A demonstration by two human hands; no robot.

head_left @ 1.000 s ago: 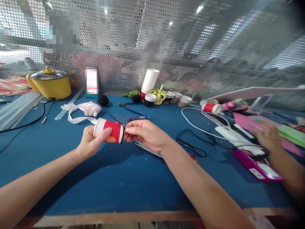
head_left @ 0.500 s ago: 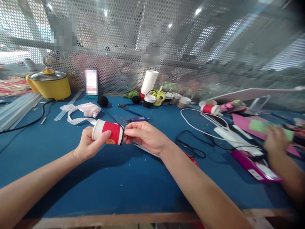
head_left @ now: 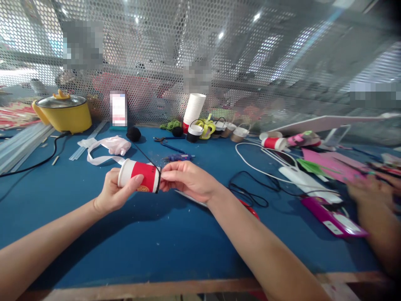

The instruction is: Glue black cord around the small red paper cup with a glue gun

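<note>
My left hand [head_left: 114, 192] is wrapped round a red and white paper cup [head_left: 150, 176], held on its side above the table with its rim to the left. Black yarn [head_left: 144, 154] runs from a black yarn ball [head_left: 133, 134] to the cup's base end, where a dark band of it lies round the edge. At that end, the fingers of my right hand [head_left: 191, 180] are pinched together on the yarn; the fingertips are partly hidden. Behind the cup lies a pale pink ribbon [head_left: 117, 145]. A blue glue gun [head_left: 180, 157] rests just beyond my right hand.
Scissors [head_left: 250, 209] lie under my right forearm. At the back stand a yellow pot [head_left: 62, 115], a phone [head_left: 119, 108], stacked paper cups [head_left: 194, 106] and small handled buckets [head_left: 194, 131]. Cables and a purple power strip [head_left: 333, 218] are at right, near another person's hand [head_left: 371, 194].
My hands and the cup keep nearly the same pose; the view has shifted slightly. At right, the other person's hand has moved across the coloured sheets, and the green sheet has shifted left.
</note>
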